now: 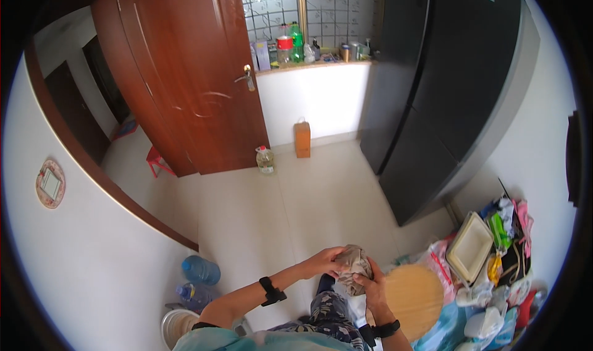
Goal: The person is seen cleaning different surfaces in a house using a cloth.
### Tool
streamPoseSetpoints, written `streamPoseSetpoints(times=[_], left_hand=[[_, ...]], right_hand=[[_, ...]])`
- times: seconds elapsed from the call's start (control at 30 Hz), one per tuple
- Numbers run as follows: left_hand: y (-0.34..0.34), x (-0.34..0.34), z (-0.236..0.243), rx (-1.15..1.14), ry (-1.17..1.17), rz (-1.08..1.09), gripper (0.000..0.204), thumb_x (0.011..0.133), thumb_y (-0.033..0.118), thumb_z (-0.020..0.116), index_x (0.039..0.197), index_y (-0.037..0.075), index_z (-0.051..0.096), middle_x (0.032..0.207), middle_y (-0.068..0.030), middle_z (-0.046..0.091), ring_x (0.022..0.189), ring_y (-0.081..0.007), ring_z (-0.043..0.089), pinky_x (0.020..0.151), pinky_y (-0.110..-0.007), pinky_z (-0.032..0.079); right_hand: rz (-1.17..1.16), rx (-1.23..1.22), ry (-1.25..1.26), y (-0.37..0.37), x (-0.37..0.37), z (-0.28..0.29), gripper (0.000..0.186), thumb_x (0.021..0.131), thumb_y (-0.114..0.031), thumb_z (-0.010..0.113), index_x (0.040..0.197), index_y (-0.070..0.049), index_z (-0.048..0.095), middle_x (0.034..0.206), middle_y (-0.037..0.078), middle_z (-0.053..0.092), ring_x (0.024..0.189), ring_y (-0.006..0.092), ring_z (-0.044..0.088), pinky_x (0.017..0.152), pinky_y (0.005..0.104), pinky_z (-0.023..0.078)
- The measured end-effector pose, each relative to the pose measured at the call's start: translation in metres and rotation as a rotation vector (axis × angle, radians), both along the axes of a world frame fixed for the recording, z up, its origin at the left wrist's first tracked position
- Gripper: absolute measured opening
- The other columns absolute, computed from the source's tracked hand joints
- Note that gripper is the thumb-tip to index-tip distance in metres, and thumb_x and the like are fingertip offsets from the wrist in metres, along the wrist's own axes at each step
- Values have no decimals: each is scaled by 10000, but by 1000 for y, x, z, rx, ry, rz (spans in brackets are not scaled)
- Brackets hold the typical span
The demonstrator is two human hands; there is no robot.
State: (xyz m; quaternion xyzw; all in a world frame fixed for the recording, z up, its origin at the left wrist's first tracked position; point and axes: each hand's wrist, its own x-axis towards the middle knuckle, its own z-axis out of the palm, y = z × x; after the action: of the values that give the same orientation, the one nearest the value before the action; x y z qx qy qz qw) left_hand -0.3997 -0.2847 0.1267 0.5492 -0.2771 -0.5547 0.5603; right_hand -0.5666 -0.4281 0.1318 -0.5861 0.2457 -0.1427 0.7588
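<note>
Head view: I see both bare hands up in front of the body, the left hand (pixel 324 262) and right hand (pixel 370 281) gripping a crumpled grey-brown bundle (pixel 353 266) from opposite sides. Bundle sits between them, above the floor; looks soft and wrinkled, cloth or thin plastic, I can't tell. Two-sided hold probably because something that limp would sag from one side. Fingers curl round it, right thumb on top.

Just right of the hands, a round tan disc (pixel 415 301), flat, smooth, wood-like; what supports it I can't see. Beyond it, a cream tray (pixel 470 248), rectangular, raised rim, tilted on a heap of glossy, creased plastic bags (pixel 438 261), likely propped there for lack of flat space.

Left side: blue translucent bottle (pixel 201 269), ribbed, lying near the wall, seemingly kept out of the walkway.

Farther: dark fridge (pixel 460 85), flat matte panels; clear jug (pixel 265 160) with red cap and upright brown box (pixel 302 139), both on pale glossy tiles. Reddish-brown door (pixel 179 73), grained, metal handle. Farthest, the sill (pixel 321 67) holds bottles in a row, presumably as a handy shelf.
</note>
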Motion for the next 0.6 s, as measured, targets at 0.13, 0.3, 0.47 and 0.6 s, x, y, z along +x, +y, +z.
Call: streamPoseSetpoints(times=[0.13, 0.3, 0.47, 0.6], left_hand=[[-7, 89, -9, 20, -41, 170, 614, 915, 166, 686, 1462, 82, 422, 1223, -87, 582, 1059, -183, 635, 862, -314, 565], [-4, 221, -8, 0, -78, 429, 528, 894, 132, 694, 1383, 92, 497, 1147, -75, 617, 1038, -187, 650, 856, -335, 553], [20, 330, -3, -102, -183, 712, 459, 865, 144, 738, 1278, 75, 551, 1060, -53, 644, 953, -164, 657, 798, -304, 530], [35, 383, 20, 108, -182, 969, 437, 842, 148, 755, 1223, 41, 569, 1010, -64, 652, 927, -163, 648, 793, -304, 533]], right_hand=[[57, 104, 5, -51, 81, -8, 595, 781, 14, 696, 1341, 92, 511, 1132, 116, 655, 989, 186, 613, 890, 293, 488], [17, 97, 32, -130, 196, -12, 420, 798, 6, 701, 1203, 77, 618, 1019, 86, 685, 888, 183, 648, 792, 309, 527], [20, 112, -1, -202, 314, 10, 394, 807, -9, 716, 1184, 64, 631, 985, 73, 689, 861, 172, 651, 778, 308, 531], [69, 38, -5, -235, 412, 47, 395, 821, -28, 719, 1192, 66, 624, 999, 73, 685, 867, 168, 647, 789, 298, 526]])
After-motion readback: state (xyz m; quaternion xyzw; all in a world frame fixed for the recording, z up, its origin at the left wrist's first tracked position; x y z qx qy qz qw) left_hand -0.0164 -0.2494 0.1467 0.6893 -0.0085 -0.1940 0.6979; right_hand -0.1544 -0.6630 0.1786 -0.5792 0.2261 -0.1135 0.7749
